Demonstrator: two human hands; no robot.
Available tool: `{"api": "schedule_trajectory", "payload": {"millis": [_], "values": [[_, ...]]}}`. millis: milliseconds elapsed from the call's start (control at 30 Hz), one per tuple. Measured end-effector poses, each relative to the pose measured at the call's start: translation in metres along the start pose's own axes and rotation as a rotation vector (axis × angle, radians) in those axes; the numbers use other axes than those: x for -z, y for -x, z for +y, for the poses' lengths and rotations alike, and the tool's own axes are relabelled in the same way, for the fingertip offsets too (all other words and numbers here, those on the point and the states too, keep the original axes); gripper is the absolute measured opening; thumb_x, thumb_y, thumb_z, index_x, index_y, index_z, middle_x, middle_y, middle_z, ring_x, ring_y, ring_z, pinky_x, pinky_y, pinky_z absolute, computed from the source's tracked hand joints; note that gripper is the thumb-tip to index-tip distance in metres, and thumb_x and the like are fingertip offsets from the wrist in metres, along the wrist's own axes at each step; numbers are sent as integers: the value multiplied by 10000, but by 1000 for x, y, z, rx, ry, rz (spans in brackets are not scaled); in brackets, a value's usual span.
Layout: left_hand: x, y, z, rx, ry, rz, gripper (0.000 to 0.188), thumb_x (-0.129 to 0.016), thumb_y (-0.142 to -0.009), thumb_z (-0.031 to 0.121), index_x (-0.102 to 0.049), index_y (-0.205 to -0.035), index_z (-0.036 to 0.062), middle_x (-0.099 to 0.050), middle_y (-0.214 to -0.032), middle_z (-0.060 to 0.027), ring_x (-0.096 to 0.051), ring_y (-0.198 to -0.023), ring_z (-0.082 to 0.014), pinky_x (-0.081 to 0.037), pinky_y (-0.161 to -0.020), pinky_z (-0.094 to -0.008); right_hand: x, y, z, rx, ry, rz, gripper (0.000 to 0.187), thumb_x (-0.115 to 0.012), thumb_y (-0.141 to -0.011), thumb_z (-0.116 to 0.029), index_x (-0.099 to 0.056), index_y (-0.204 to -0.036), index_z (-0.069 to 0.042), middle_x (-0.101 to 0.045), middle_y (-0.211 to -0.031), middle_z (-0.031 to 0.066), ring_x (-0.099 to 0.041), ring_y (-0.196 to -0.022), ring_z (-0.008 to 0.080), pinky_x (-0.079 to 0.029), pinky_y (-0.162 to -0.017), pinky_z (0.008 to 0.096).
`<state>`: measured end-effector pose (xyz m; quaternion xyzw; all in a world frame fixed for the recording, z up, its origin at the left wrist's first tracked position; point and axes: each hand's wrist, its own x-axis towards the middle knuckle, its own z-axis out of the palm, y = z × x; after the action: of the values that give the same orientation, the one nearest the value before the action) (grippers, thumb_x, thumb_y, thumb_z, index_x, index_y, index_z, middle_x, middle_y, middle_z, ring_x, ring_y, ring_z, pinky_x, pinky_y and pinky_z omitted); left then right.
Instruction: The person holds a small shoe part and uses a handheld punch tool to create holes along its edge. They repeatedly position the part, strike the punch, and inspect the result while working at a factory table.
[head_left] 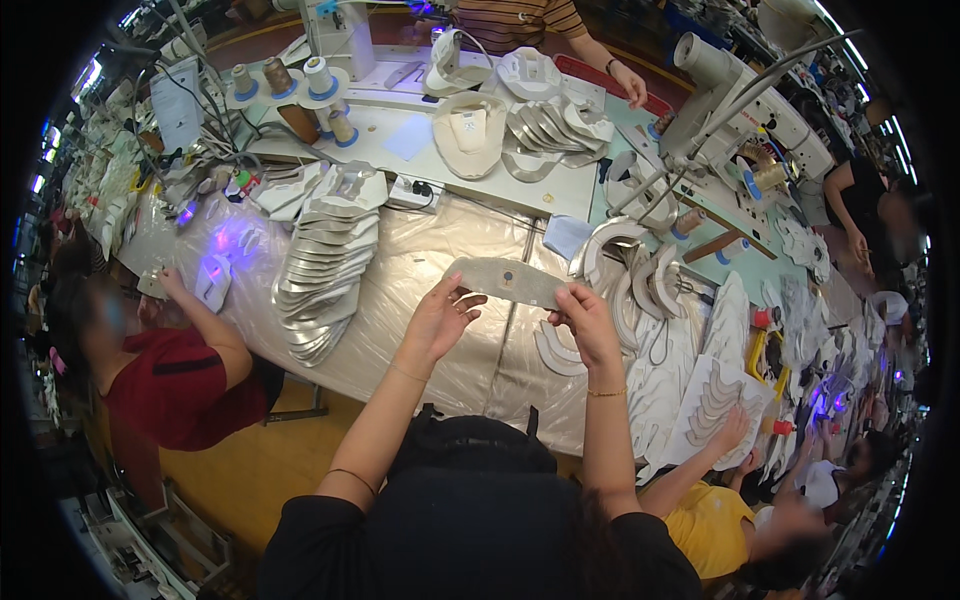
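Piece of grey curved material [490, 280] spans the gap between our two hands, raised above the plastic-covered table [430, 245], with a small dark round mark near its middle. Our left hand [435, 318] grips its left end at the fingertips, the other fingers loosely curled below; our right hand [588, 318] pinches its right end, thumb on the near face. To our left we have a long overlapping stack of pale curved pieces [325, 265], and near our right hand lie curved cream bands [606, 234] and a light-blue square [568, 237]. Beyond them, to the right, stands a sewing machine [760, 112]. Left of us sits a co-worker in dark red [185, 385]; on our right, a co-worker in yellow [705, 530] has a hand [733, 430] on a white sheet [684, 445] bearing curved shapes
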<state>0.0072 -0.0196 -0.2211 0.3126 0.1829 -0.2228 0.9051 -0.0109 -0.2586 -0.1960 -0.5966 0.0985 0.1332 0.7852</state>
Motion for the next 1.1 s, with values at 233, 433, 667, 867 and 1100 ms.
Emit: {"api": "schedule_trajectory", "payload": {"millis": [233, 433, 667, 867, 1100], "values": [[-54, 14, 3, -161, 42, -216, 267, -595, -906, 223, -563, -1109, 53, -628, -1017, -70, -591, -931, -188, -477, -819, -337, -17, 0, -29, 194, -265, -33, 269, -625, -891, -286, -616, -946, -23, -607, -812, 14, -572, -729, 99, -460, -672, 243], [-100, 18, 18, -340, -32, -348, 275, -578, -919, 212, -552, -1131, 40, -618, -1071, -83, -586, -979, -178, -474, -860, -331, -52, -6, -54, 341, -444, -61, 287, -612, -896, -265, -574, -1091, -58, -614, -1042, 35, -565, -923, 154, -463, -729, 311], [-115, 21, 21, -231, 95, -349, 330, -518, -945, 277, -541, -1160, 29, -611, -1112, -92, -570, -1026, -193, -427, -927, -340, -68, -3, -65, 270, -633, -47, 276, -579, -915, -255, -580, -1097, -47, -638, -1013, 60, -592, -886, 173, -472, -752, 317], [-108, 17, 18, -84, 196, -431, 361, -529, -937, 294, -532, -1184, 31, -603, -1143, -92, -561, -1058, -198, -415, -953, -344, -58, -5, -63, 130, -819, -188, 294, -573, -916, -260, -589, -1094, -26, -647, -1029, 74, -605, -916, 184, -478, -797, 320], [-111, 14, 16, -90, 173, -443, 416, -544, -916, 341, -524, -1202, 40, -594, -1174, -91, -548, -1094, -193, -402, -981, -350, -50, -3, -67, 106, -790, -236, 329, -593, -902, -267, -583, -1121, -22, -634, -1087, 79, -580, -1023, 194, -430, -935, 349]]}}
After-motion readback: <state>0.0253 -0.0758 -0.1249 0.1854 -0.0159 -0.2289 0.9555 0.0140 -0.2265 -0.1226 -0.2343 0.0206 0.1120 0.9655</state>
